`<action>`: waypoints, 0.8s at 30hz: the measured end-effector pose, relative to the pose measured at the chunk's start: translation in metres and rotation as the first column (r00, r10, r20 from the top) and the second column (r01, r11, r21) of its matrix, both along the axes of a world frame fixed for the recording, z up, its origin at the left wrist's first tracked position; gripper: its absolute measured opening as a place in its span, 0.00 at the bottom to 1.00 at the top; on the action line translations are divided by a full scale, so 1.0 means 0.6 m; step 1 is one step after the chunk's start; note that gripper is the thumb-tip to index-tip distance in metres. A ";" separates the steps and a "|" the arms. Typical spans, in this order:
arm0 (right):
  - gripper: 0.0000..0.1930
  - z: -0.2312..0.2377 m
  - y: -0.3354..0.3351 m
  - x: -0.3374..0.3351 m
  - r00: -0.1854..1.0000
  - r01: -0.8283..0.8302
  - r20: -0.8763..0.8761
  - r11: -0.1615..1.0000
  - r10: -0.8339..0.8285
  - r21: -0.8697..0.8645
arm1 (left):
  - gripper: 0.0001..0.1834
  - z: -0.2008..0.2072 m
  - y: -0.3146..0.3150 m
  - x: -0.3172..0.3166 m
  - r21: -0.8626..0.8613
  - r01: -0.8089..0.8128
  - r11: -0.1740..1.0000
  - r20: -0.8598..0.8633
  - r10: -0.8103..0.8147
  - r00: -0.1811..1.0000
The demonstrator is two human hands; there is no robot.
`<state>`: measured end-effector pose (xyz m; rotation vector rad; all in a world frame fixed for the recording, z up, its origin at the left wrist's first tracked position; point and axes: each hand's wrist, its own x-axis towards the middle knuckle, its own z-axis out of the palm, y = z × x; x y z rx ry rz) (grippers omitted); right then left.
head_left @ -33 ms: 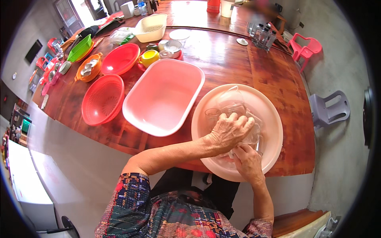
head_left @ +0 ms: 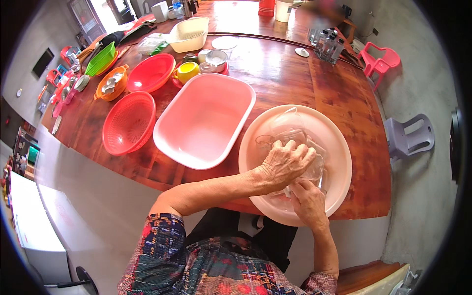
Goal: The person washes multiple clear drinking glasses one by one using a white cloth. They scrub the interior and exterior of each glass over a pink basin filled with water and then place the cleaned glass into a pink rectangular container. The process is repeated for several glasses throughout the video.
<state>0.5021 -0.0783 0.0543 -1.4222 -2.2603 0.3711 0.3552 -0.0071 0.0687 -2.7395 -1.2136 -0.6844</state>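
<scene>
A large round pale-pink basin (head_left: 339, 157) stands at the table's near right edge with several pieces of clear glassware in it. My left hand (head_left: 289, 161) curls over a clear glass (head_left: 315, 169), fingers bent around its upper side. Just below, my right hand (head_left: 309, 197) is closed at the lower side of the same glass, its thumb and fingertips tucked under my left hand. Part of the glass is hidden by both hands. Something whitish shows by the right fingertips, too small to name. A clear glass vessel (head_left: 290, 121) lies beyond my hands, towards the basin's far side.
Left of the basin is an empty pink rectangular tub (head_left: 204, 123). Beyond it stand a red colander (head_left: 129, 123), a red bowl (head_left: 151, 73), an orange basket (head_left: 104, 94), a yellow cup (head_left: 187, 72) and a cream basket (head_left: 189, 35). Clear bottles (head_left: 328, 48) stand far right.
</scene>
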 end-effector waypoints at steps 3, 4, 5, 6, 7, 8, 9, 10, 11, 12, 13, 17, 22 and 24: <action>0.09 -0.005 0.000 0.006 0.999 0.022 -0.025 1.000 -0.022 -0.006 | 0.31 0.026 0.008 -0.035 0.028 0.043 0.999 0.118 -0.046 0.992; 0.10 -0.006 0.002 0.009 0.999 0.038 -0.039 0.999 -0.038 -0.010 | 0.32 0.038 0.019 -0.053 -0.035 0.024 0.999 0.121 -0.020 0.992; 0.10 -0.005 0.002 0.009 0.996 0.038 -0.075 0.999 -0.037 0.004 | 0.32 0.054 0.025 -0.073 -0.109 -0.024 0.994 0.232 0.049 0.971; 0.11 -0.006 0.003 0.011 0.996 0.037 -0.082 0.999 -0.036 0.010 | 0.33 0.069 0.032 -0.095 -0.187 -0.062 0.980 0.337 0.123 0.933; 0.11 -0.006 0.003 0.013 0.996 0.037 -0.086 0.999 -0.036 0.015 | 0.34 0.065 0.054 -0.125 -0.252 -0.109 0.962 0.334 0.192 0.923; 0.12 -0.008 0.003 0.014 0.995 0.035 -0.096 0.999 -0.032 0.021 | 0.36 0.052 0.082 -0.158 -0.315 -0.159 0.936 0.321 0.263 0.910; 0.12 -0.009 0.003 0.015 0.993 0.035 -0.111 0.999 -0.032 0.024 | 0.36 0.024 0.113 -0.193 -0.424 -0.151 0.893 0.429 0.344 0.835; 0.12 -0.011 0.003 0.016 0.992 0.037 -0.125 0.999 -0.034 0.025 | 0.37 0.003 0.138 -0.223 -0.527 -0.122 0.841 0.516 0.431 0.740; 0.12 -0.013 0.004 0.017 0.989 0.044 -0.140 0.999 -0.040 0.024 | 0.40 0.010 0.147 -0.241 -0.674 -0.075 0.735 0.534 0.554 0.639; 0.13 -0.016 0.004 0.019 0.989 0.047 -0.142 0.999 -0.044 0.015 | 0.42 0.016 0.153 -0.258 -0.794 -0.004 0.608 0.515 0.676 0.528; 0.13 -0.018 0.004 0.020 0.989 0.047 -0.143 0.999 -0.045 0.007 | 0.44 0.002 0.167 -0.281 -0.801 -0.110 0.589 0.452 0.714 0.535; 0.13 -0.028 0.006 0.023 0.988 0.031 -0.149 0.999 -0.034 -0.023 | 0.46 -0.113 0.241 -0.364 -0.742 -0.476 0.472 0.211 0.838 0.502; 0.14 -0.028 0.004 0.029 0.988 0.036 -0.148 0.999 -0.041 -0.034 | 0.46 -0.137 0.261 -0.364 -0.583 -0.735 0.347 -0.141 0.847 0.512; 0.15 -0.025 0.007 0.030 0.987 0.038 -0.153 0.998 -0.046 -0.056 | 0.45 -0.145 0.261 -0.378 -0.557 -0.758 0.341 -0.158 0.852 0.499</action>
